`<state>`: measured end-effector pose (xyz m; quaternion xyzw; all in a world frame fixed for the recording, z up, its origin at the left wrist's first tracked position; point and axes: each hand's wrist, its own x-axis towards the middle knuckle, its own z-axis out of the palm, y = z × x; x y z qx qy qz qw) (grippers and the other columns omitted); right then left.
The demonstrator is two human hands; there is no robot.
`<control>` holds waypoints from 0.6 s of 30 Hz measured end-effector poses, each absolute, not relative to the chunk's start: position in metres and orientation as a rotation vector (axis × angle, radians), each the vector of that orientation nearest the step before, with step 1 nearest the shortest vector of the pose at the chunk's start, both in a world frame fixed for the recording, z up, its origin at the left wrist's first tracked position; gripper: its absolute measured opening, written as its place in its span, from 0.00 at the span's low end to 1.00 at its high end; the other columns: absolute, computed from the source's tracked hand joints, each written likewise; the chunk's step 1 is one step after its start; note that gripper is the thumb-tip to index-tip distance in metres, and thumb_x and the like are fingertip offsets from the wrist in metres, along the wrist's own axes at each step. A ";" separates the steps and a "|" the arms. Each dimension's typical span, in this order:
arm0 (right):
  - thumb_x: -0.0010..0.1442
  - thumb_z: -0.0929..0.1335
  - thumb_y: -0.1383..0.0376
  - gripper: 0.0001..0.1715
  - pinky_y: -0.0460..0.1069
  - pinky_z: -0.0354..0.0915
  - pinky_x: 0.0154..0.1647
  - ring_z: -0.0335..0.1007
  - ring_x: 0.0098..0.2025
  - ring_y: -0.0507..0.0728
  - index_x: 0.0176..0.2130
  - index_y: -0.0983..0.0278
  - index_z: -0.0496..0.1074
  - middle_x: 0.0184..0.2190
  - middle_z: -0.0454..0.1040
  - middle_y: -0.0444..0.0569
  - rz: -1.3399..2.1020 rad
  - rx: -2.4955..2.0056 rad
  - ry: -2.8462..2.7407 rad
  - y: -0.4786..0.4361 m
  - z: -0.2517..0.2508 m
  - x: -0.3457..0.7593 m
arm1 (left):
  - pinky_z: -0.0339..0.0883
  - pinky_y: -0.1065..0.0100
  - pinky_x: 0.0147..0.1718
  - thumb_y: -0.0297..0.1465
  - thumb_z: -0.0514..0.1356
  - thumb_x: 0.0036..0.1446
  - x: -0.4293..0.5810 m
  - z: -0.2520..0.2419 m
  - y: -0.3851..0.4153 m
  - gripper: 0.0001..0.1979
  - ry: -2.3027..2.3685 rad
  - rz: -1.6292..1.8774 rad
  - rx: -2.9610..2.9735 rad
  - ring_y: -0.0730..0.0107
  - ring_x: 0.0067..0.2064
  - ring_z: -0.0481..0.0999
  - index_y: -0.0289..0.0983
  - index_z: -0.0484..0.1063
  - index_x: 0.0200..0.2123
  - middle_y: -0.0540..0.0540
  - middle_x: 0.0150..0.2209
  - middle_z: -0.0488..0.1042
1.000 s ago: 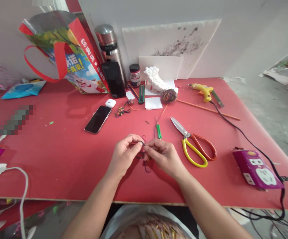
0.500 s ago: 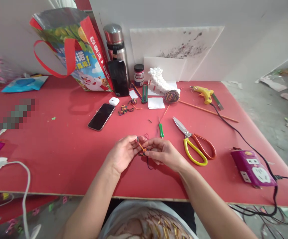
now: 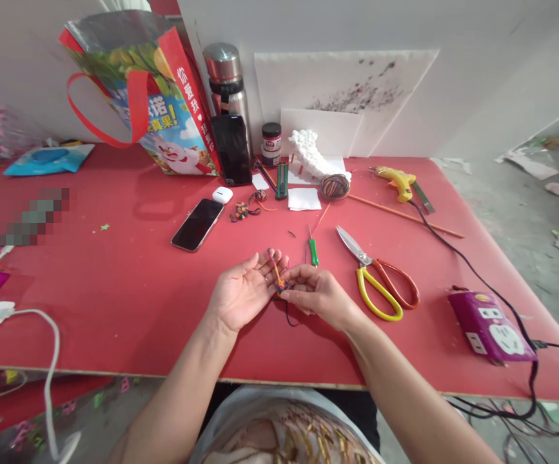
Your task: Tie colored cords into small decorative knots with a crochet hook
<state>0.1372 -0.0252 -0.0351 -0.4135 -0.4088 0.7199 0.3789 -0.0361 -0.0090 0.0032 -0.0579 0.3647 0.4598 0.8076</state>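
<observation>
Both my hands rest on the red table (image 3: pixel 115 309) near its front edge. My left hand (image 3: pixel 243 293) lies palm up with the fingers stretched out. A small knotted piece of multicoloured cord (image 3: pixel 279 280) lies across its fingertips. My right hand (image 3: pixel 320 296) pinches that cord at its knotted end, and dark loose ends hang below the knot. A green-handled tool (image 3: pixel 313 251) lies just beyond my hands. Yellow and orange handled scissors (image 3: pixel 373 277) lie to the right of my right hand.
A black phone (image 3: pixel 196 224), white earbud case (image 3: pixel 222 194), cord ball (image 3: pixel 334 186), knotted scraps (image 3: pixel 243 210) and yellow glue gun (image 3: pixel 395 179) lie farther back. A shopping bag (image 3: pixel 138 96), steel flask (image 3: pixel 225 84) and propped phone (image 3: pixel 231 149) stand at the wall. A purple power strip (image 3: pixel 492 325) sits right.
My left hand has opened from a pinch and turned palm up. The cord now lies across its fingers while my right hand keeps hold of it. The view has shifted slightly.
</observation>
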 end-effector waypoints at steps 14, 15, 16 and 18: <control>0.58 0.77 0.49 0.23 0.47 0.59 0.23 0.61 0.20 0.49 0.42 0.66 0.79 0.22 0.73 0.41 1.296 -1.281 -0.992 -0.026 -0.031 0.147 | 0.71 0.55 0.59 0.29 0.63 0.66 -0.046 -0.034 -0.012 0.09 0.561 0.853 0.141 0.53 0.51 0.86 0.30 0.82 0.43 0.35 0.46 0.86; 0.58 0.77 0.49 0.24 0.47 0.59 0.23 0.62 0.21 0.48 0.43 0.66 0.80 0.24 0.74 0.42 1.321 -1.265 -0.962 -0.026 -0.032 0.148 | 0.72 0.56 0.58 0.29 0.64 0.66 -0.046 -0.035 -0.013 0.10 0.564 0.827 0.179 0.52 0.51 0.86 0.30 0.82 0.44 0.35 0.46 0.86; 0.58 0.77 0.49 0.24 0.46 0.60 0.24 0.62 0.22 0.48 0.44 0.65 0.81 0.27 0.76 0.43 1.357 -1.245 -0.945 -0.025 -0.032 0.148 | 0.73 0.56 0.56 0.30 0.65 0.65 -0.045 -0.035 -0.014 0.10 0.571 0.803 0.215 0.51 0.50 0.86 0.30 0.82 0.46 0.34 0.46 0.86; 0.57 0.78 0.49 0.24 0.47 0.63 0.26 0.66 0.25 0.49 0.44 0.64 0.83 0.30 0.78 0.45 1.428 -1.208 -0.947 -0.025 -0.032 0.148 | 0.75 0.55 0.55 0.31 0.66 0.65 -0.043 -0.033 -0.017 0.11 0.593 0.779 0.274 0.50 0.49 0.87 0.30 0.82 0.47 0.33 0.46 0.86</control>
